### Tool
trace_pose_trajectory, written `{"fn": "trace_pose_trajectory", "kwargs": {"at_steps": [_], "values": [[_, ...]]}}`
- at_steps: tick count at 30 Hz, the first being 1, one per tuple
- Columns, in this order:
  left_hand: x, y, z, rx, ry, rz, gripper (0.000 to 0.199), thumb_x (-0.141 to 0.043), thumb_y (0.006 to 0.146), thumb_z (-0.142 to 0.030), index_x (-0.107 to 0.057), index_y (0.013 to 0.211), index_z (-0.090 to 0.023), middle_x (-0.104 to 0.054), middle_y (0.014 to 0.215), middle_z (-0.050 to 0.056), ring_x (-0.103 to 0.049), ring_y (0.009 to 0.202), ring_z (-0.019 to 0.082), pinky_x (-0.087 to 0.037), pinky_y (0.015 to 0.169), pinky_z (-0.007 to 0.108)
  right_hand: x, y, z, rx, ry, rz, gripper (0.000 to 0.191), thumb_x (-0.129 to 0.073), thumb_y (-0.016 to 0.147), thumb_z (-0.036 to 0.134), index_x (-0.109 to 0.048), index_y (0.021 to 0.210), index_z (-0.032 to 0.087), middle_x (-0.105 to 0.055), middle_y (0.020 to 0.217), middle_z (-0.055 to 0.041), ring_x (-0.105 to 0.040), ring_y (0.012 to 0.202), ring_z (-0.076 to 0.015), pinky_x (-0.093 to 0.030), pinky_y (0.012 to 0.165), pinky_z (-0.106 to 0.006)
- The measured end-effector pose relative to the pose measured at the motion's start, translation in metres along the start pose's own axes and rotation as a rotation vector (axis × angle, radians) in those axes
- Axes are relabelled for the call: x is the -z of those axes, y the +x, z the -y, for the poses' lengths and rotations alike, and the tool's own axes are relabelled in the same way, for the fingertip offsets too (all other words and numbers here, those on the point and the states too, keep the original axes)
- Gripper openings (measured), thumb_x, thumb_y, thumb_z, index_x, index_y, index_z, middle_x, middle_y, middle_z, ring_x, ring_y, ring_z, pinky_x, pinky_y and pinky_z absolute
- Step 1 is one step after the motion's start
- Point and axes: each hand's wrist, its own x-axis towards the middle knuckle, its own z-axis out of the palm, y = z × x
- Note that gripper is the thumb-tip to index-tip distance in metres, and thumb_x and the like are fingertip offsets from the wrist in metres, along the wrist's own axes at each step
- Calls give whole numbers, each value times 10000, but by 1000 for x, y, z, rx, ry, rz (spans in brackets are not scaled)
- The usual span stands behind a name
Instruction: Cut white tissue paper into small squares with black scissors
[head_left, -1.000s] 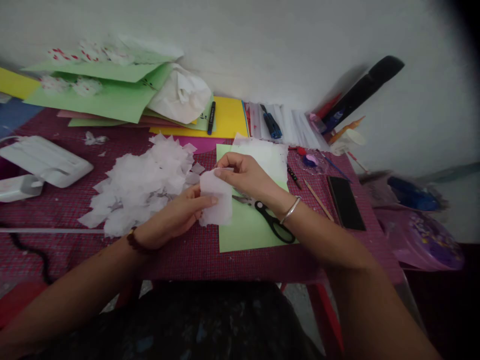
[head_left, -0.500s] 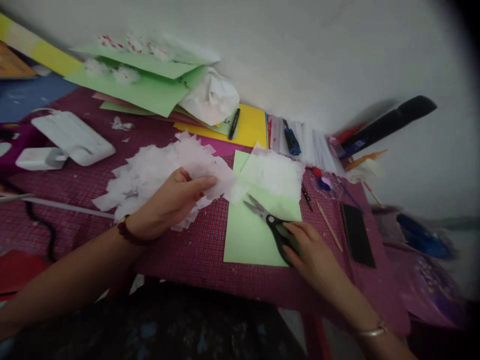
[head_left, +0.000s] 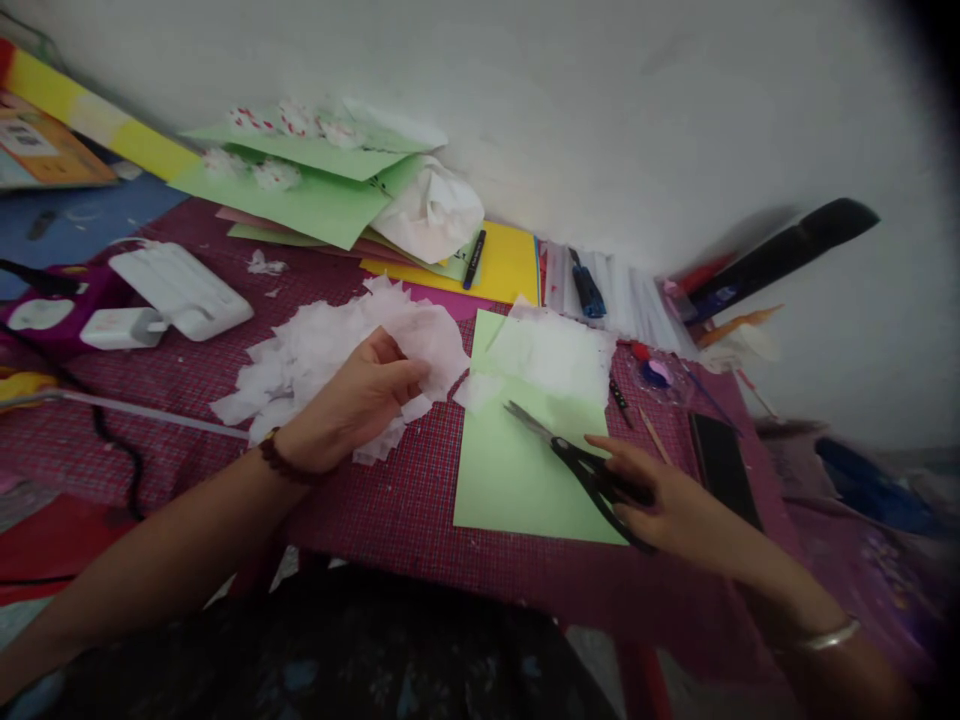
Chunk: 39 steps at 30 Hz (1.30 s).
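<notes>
My left hand (head_left: 382, 385) pinches a thin white tissue paper piece (head_left: 431, 345) between thumb and fingers. It is over a heap of cut white tissue paper (head_left: 300, 350). My right hand (head_left: 645, 490) grips black-handled scissors (head_left: 570, 450), whose blades point up-left and are nearly together. The scissors are above a light green sheet (head_left: 517, 480), with their tips apart from the tissue in my left hand. A small loose tissue scrap (head_left: 480, 390) lies at the sheet's left edge. A stack of white tissue squares (head_left: 555, 350) covers the sheet's upper part.
Green cards with fluffy white flowers (head_left: 300, 190) stand at the back beside crumpled tissue (head_left: 439, 210). A marker (head_left: 474, 260) lies on yellow paper. A white charger (head_left: 184, 290) and power strip (head_left: 45, 310) are left. A phone (head_left: 724, 465) and a pencil (head_left: 655, 435) are right.
My right hand and the scissors have moved right, away from the tissue, and the blades have come closer together. A small tissue scrap now lies separate at the green sheet's edge.
</notes>
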Motion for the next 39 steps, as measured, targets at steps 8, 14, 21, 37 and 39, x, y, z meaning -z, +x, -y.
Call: {"fn": "trace_pose_trajectory", "kwargs": {"at_steps": [8, 14, 21, 37, 39], "values": [[0, 2, -1, -84, -96, -16, 333, -765, 664, -54, -676, 936, -224, -692, 814, -39, -615, 673, 97, -506, 615, 221, -23, 22, 50, 202, 584, 261, 818, -665, 819, 681, -439, 1515, 316, -634, 1151, -95, -608, 1066, -273, -449, 976, -411], [2, 2, 8, -56, -35, 43, 391, -747, 678, -54, -646, 1029, -193, -714, 893, -6, -656, 753, 109, -551, 702, 228, -53, 69, 48, 273, 707, 337, 967, -769, 716, 665, -442, 1502, 207, -588, 953, -63, -531, 769, -177, -466, 678, -325], [-1, 0, 19, -51, 24, 20, 465, -731, 652, -34, -625, 1071, -205, -724, 1008, 10, -674, 851, 135, -547, 746, 246, -65, 75, 40, 278, 768, 280, 861, -792, 737, 576, -496, 1466, 227, -582, 871, -29, -468, 670, -132, -405, 587, -288], [4, 7, 12, -22, -61, 15, 213, -760, 712, -201, -660, 899, -186, -693, 827, 2, -639, 710, 127, -532, 645, 253, -75, 67, 47, 130, 659, 146, 673, -775, 763, 491, -599, 1369, 256, -450, 681, 41, -363, 544, -109, -282, 476, -262], [8, 9, 8, -40, -57, -5, 136, -759, 743, -227, -650, 795, -166, -676, 751, 3, -630, 670, 123, -535, 637, 260, -74, 66, 47, 142, 611, 129, 656, -772, 764, 470, -604, 1364, 266, -445, 679, 41, -380, 571, -122, -306, 506, -274]]}}
